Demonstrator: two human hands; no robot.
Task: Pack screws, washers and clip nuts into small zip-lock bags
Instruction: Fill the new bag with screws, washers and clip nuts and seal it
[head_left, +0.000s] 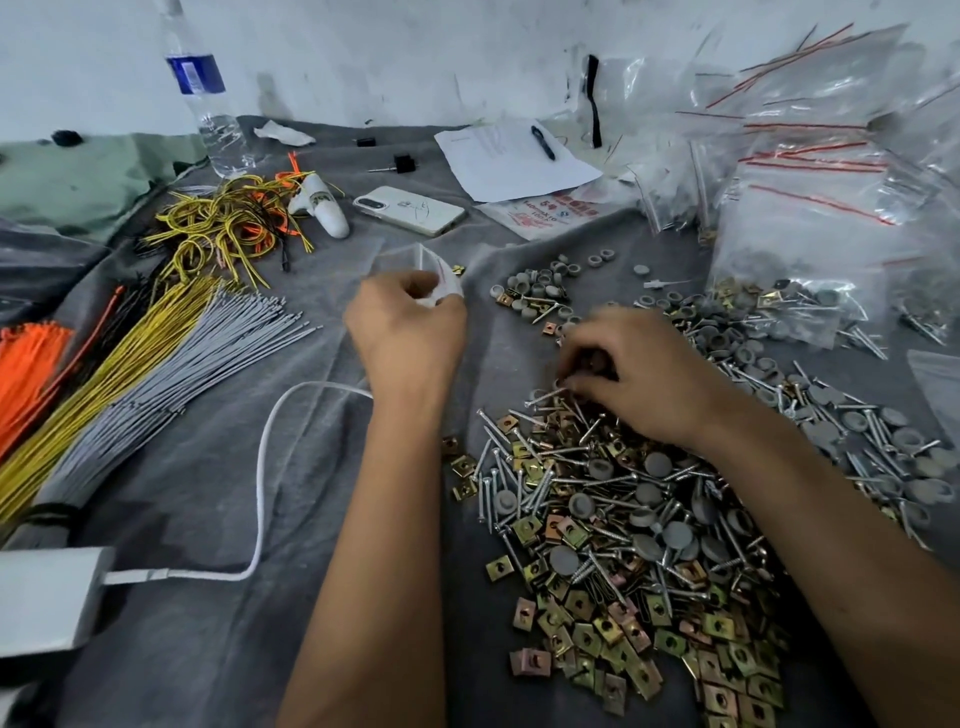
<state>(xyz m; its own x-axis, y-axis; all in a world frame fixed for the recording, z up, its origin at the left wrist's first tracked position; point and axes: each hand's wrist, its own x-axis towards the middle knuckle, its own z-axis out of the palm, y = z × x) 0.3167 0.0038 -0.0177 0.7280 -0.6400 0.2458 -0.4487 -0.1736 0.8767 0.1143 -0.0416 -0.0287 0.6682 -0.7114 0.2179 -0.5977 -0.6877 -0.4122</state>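
A big heap of silver screws (550, 478), grey round washers (660, 462) and brass-coloured clip nuts (613, 634) lies on the grey cloth (208, 623) at the right. My left hand (410, 327) holds a small clear zip-lock bag (415, 262) up by its lower part, left of the heap. My right hand (639, 374) reaches into the top of the heap with its fingers curled over the small parts; what they pinch is hidden. More grey washers (545, 280) lie scattered behind the hands.
Filled zip-lock bags (810, 218) pile up at the back right. Bundles of grey, yellow and orange cable ties (145, 374) lie at the left. A phone (410, 209), paper with a pen (514, 156), a water bottle (208, 98) and a white cable (265, 467) are also on the cloth.
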